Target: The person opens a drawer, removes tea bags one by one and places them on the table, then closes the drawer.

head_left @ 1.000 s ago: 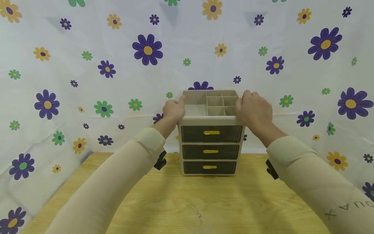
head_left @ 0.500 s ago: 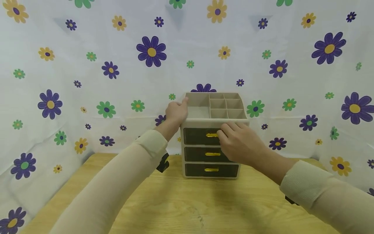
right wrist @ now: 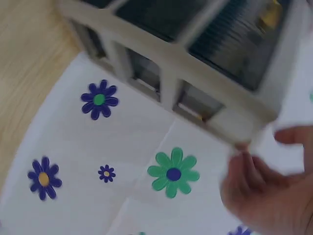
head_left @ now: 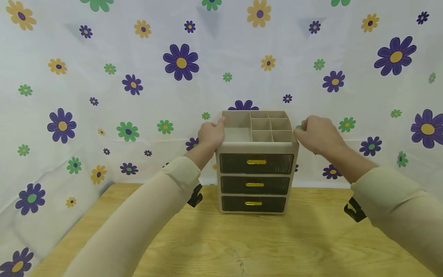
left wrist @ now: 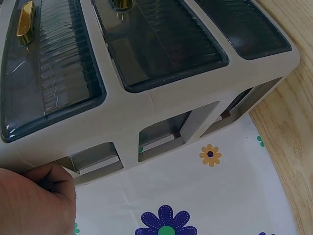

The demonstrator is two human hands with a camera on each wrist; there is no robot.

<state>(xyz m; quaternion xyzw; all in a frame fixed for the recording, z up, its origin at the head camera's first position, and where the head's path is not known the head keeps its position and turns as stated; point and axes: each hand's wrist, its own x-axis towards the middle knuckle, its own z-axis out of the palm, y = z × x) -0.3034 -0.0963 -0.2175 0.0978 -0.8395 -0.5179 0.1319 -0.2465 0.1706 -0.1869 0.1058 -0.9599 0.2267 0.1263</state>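
Note:
A beige desktop drawer organizer stands upright at the back of the table, with three dark see-through drawers that have gold handles. Its top tray is split into one wide bin and several small square ones. My left hand grips the upper left side, thumb up along the rim. In the left wrist view its fingers curl in at the side opening. My right hand is beside the upper right corner, fingers bent. In the blurred right wrist view, its fingertips are right at the case's side edge, with the thumb spread away.
The wooden table runs forward from the organizer. A white cloth printed with purple, yellow and green flowers hangs behind and along the sides. Black wrist devices show below both sleeves.
My right hand left the top right rim, passed in front of the top drawer, then moved back to the organizer's right side. The left hand kept its grip, and the drawers stayed closed.

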